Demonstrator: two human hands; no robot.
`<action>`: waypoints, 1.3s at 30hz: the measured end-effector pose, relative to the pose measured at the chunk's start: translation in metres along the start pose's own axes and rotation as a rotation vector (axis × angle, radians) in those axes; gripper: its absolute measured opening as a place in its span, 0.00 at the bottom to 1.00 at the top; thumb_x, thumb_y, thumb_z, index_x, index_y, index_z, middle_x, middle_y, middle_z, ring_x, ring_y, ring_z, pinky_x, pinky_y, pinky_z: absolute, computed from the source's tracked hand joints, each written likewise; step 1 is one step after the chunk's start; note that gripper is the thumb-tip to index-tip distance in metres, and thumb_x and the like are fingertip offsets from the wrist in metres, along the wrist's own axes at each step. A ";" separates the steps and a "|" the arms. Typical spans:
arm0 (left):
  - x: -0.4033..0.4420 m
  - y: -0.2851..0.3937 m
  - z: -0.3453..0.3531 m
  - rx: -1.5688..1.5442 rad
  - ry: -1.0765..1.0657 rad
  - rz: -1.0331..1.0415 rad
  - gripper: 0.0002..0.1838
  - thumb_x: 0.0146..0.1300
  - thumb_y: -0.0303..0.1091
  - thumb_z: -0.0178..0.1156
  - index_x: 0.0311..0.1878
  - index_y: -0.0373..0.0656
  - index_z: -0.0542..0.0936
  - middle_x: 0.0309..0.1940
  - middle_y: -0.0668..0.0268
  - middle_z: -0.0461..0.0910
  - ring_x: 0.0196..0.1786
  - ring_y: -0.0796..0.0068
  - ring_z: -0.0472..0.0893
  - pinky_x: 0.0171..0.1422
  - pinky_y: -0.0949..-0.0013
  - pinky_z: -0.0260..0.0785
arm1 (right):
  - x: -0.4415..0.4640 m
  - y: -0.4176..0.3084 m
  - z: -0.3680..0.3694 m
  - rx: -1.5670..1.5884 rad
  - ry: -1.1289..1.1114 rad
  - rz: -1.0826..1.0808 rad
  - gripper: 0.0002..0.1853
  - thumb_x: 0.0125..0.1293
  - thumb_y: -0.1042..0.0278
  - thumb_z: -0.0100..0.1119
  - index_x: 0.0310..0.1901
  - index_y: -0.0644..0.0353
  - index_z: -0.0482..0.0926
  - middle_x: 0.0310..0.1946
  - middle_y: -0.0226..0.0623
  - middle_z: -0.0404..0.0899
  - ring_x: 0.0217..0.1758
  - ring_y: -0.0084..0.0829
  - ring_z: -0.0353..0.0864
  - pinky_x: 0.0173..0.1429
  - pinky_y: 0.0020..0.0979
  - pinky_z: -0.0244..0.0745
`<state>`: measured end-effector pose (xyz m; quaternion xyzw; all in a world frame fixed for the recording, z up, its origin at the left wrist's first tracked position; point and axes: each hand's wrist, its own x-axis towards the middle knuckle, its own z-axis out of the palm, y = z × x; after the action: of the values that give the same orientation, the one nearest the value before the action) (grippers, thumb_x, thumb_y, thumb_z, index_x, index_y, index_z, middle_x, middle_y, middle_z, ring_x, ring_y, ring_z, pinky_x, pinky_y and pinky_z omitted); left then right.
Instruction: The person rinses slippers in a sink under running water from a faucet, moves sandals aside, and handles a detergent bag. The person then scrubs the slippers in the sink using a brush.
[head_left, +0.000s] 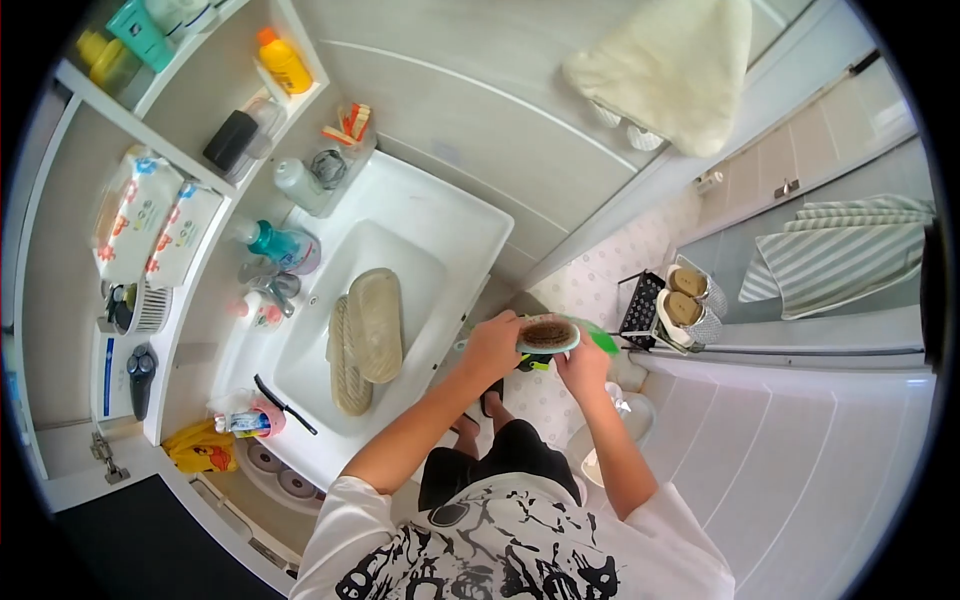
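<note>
My left hand (493, 347) is closed on one end of an oval brush (548, 335) with brown bristles and a pale rim. At the brush's other end is my right hand (583, 362), its fingers closed on the rim. Something green shows behind the brush, partly hidden by it and the hands. Over in the white sink (420, 255), to the left of my hands, two beige insole-shaped pads lie side by side: a smooth one (376, 325) and a ribbed one (345, 370) partly beneath it.
Bottles (285, 247) and the faucet (284, 290) line the sink's back edge. A black-handled item (285, 404) lies by a pink cup (268, 418). Right of me, a rack holds shoes (685, 295); striped towels (850, 260) hang beyond. A basin (645, 415) stands low.
</note>
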<state>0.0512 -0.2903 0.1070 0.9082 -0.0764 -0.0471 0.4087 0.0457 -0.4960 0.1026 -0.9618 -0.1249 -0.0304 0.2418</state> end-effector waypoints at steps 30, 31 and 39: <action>-0.101 -0.100 0.071 -0.713 0.229 -0.715 0.19 0.56 0.21 0.70 0.52 0.36 0.82 0.40 0.58 0.86 0.42 0.67 0.88 0.49 0.68 0.79 | 0.098 0.259 0.308 0.152 -0.238 0.256 0.10 0.69 0.73 0.56 0.47 0.61 0.83 0.32 0.51 0.85 0.28 0.40 0.88 0.37 0.40 0.81; -0.100 -0.100 0.070 -0.756 0.228 -0.741 0.19 0.56 0.21 0.69 0.52 0.36 0.82 0.40 0.58 0.86 0.41 0.69 0.88 0.48 0.68 0.79 | 0.100 0.261 0.314 0.117 -0.276 0.257 0.10 0.69 0.73 0.56 0.48 0.62 0.83 0.32 0.51 0.85 0.28 0.41 0.88 0.38 0.40 0.81; -0.125 -0.121 0.093 -0.717 0.310 -0.729 0.19 0.59 0.20 0.69 0.54 0.32 0.80 0.39 0.59 0.86 0.40 0.73 0.87 0.48 0.70 0.80 | 0.120 0.252 0.328 -0.039 -0.387 0.278 0.19 0.66 0.67 0.60 0.59 0.58 0.79 0.51 0.54 0.83 0.55 0.55 0.83 0.58 0.47 0.78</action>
<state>-0.0729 -0.2572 -0.0422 0.6755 0.3265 -0.0744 0.6569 0.2250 -0.5287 -0.2871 -0.9621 -0.0346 0.1859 0.1966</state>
